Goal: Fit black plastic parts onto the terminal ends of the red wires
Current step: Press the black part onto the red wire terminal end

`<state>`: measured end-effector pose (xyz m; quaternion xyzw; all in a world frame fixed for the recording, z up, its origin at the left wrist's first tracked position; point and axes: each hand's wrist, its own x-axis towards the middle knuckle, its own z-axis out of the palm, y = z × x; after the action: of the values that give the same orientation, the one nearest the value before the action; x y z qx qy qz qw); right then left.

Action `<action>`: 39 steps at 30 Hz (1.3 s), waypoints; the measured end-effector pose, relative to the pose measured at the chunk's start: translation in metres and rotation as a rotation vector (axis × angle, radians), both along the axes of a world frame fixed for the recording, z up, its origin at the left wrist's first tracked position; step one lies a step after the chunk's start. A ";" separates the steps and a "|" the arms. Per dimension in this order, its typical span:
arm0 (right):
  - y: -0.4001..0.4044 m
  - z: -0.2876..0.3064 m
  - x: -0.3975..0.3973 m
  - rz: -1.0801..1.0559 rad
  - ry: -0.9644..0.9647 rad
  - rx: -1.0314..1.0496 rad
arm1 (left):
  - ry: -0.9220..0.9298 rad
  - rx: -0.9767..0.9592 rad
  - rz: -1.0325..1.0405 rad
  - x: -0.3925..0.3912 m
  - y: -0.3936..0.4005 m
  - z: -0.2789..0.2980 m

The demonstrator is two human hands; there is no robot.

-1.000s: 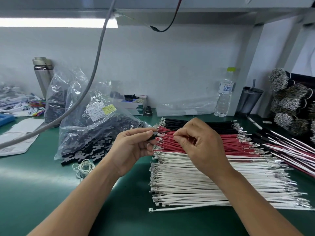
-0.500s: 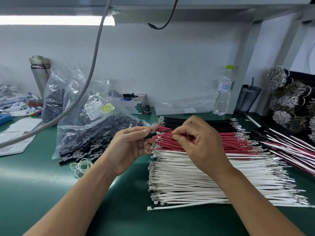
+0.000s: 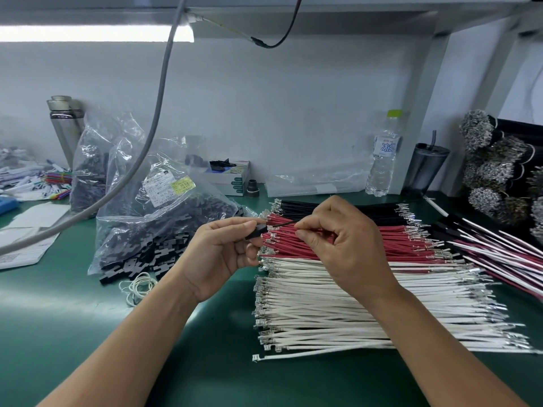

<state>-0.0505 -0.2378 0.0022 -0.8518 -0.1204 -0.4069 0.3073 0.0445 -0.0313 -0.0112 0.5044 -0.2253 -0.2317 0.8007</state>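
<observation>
Black plastic part [image 3: 255,232] pinched in left hand [image 3: 223,248], right hand [image 3: 343,248] pinching a wire [image 3: 283,223] over red wires [image 3: 390,242].

water bottle [image 3: 383,160]: blue label, characters too blurred to read | plastic bag [image 3: 152,218]: white-and-yellow sticker, print illegible
</observation>
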 end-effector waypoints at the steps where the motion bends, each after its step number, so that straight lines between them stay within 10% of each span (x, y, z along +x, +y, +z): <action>1: 0.000 0.001 0.000 0.001 -0.008 0.004 | -0.001 -0.002 -0.003 0.000 0.000 0.000; 39: 0.023 -0.001 -0.006 -0.237 -0.143 -0.315 | 0.053 0.042 -0.080 -0.003 0.000 0.003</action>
<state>-0.0563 -0.2149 0.0011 -0.8665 -0.1031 -0.4756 0.1108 0.0417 -0.0313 -0.0084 0.5054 -0.2189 -0.2817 0.7857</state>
